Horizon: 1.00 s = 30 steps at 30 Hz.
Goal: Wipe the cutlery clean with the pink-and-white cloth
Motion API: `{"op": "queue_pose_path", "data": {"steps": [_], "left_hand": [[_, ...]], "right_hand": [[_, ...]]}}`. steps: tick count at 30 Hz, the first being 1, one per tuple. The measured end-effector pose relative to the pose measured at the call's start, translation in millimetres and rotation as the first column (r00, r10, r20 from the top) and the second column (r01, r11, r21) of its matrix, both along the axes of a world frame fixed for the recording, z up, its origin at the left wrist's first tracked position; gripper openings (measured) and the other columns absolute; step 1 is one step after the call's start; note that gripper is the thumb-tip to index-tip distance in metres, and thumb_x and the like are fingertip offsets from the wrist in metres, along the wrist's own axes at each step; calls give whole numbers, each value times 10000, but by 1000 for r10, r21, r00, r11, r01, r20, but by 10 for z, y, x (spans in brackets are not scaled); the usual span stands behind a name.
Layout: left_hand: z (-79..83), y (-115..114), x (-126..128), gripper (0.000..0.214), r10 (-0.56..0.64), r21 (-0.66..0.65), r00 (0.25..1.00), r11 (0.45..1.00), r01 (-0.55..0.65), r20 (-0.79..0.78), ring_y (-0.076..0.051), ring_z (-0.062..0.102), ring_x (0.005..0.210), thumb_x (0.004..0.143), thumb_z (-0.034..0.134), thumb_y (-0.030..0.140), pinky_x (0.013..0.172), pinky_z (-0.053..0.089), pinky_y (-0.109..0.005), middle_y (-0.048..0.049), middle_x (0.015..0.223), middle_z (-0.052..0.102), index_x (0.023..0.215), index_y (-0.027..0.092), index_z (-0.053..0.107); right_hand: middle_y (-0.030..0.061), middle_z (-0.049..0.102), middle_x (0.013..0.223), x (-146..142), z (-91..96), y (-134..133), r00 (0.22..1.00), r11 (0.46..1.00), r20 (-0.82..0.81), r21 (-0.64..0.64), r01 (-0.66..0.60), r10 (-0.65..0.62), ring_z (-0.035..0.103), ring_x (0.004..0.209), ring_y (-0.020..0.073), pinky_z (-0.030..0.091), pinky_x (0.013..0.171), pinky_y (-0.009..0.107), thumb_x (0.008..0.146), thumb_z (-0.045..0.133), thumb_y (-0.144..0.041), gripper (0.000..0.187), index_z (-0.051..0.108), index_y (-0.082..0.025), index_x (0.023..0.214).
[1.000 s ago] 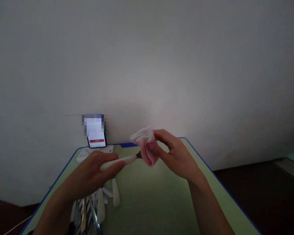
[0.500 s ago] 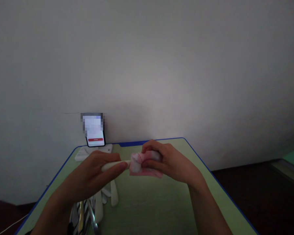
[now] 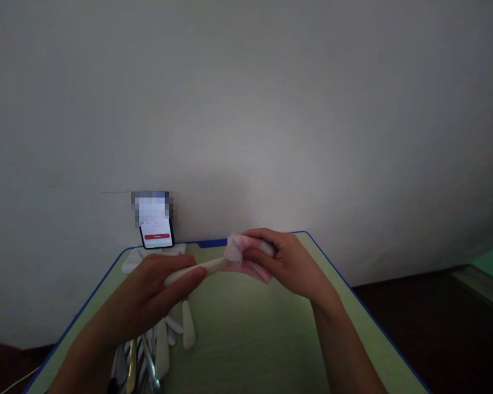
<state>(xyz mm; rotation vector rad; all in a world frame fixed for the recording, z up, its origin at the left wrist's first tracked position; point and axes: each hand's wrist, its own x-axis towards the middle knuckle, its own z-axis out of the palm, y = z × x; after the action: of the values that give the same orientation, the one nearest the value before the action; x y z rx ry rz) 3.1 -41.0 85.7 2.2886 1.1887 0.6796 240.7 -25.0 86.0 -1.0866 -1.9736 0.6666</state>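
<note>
My left hand (image 3: 158, 287) is closed round the white handle of a utensil (image 3: 197, 269), holding it level above the green table (image 3: 254, 339). My right hand (image 3: 283, 262) is closed on a pink and white cloth (image 3: 240, 254), which is wrapped over the utensil's far end. That end is hidden inside the cloth, so I cannot tell what kind of utensil it is. Both hands hover over the far half of the table.
A pile of white-handled utensils (image 3: 160, 345) lies on the table under my left wrist. A phone (image 3: 156, 230) with a lit screen leans on the wall at the table's far left edge, above a white flat object (image 3: 133, 260). Dark floor lies to the right.
My right hand brought the cloth down over the utensil's tip and closed on it. Since then the wrapped end has shifted slightly up and away along the utensil.
</note>
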Motion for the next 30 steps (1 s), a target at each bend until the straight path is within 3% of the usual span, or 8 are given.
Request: {"op": "queue_pose_path", "data": {"steps": [3,6,9,11,16,19,25,30], "left_hand": [[-8,-7,65,391,69,22,996,997,-70,51,-99,462,514,878,364,421,495,354,-190,37,550,487,597,175,480],[-37,-31,204,405,115,25,988,993,-118,100,-99,441,512,886,329,433,489,337,-201,37,551,466,607,174,467],[-74,-36,317,414,84,-3,991,996,-84,100,-92,416,494,896,317,441,479,311,-203,48,532,440,609,175,451],[-88,-17,325,418,65,-31,994,998,-63,92,-90,418,495,900,309,453,481,308,-203,50,537,443,624,175,454],[-65,42,161,427,84,-28,996,996,-83,43,-90,443,518,895,324,468,502,312,-201,50,553,453,624,172,471],[-47,49,93,425,75,-7,997,997,-75,18,-86,448,519,890,337,465,503,317,-194,52,555,445,609,173,466],[-84,51,128,415,64,48,997,997,-62,-46,-80,456,508,898,333,449,500,315,-186,54,549,453,624,171,473],[-95,44,136,418,82,69,994,995,-77,-76,-84,476,518,897,327,451,511,321,-191,48,553,467,636,167,488]], "right_hand": [[11,693,844,-89,-32,36,975,993,-186,-15,118,-119,605,714,137,435,630,229,796,586,-349,244,661,-196,971],[35,684,863,-264,-98,72,845,976,-489,-89,199,-217,611,731,152,460,630,248,828,517,-435,322,635,-186,994],[48,674,867,-413,-179,114,693,976,-687,-166,142,-218,618,713,162,476,586,259,862,417,-493,385,600,-193,1020],[50,669,871,-446,-221,140,660,978,-724,-193,85,-200,619,708,166,478,571,261,861,412,-503,391,583,-199,1038],[34,662,857,-336,-231,157,823,981,-556,-195,5,-115,598,724,147,464,649,250,820,527,-440,319,597,-179,990],[26,654,822,-266,-185,131,898,984,-427,-174,35,-108,570,694,134,444,627,236,803,558,-391,284,606,-162,965],[3,630,769,-257,-141,85,920,973,-323,-23,229,-224,521,637,112,403,578,211,816,540,-341,231,622,-164,940],[3,636,762,-261,-160,72,929,962,-271,38,271,-251,513,612,109,387,551,203,831,525,-355,263,613,-167,992]]}}
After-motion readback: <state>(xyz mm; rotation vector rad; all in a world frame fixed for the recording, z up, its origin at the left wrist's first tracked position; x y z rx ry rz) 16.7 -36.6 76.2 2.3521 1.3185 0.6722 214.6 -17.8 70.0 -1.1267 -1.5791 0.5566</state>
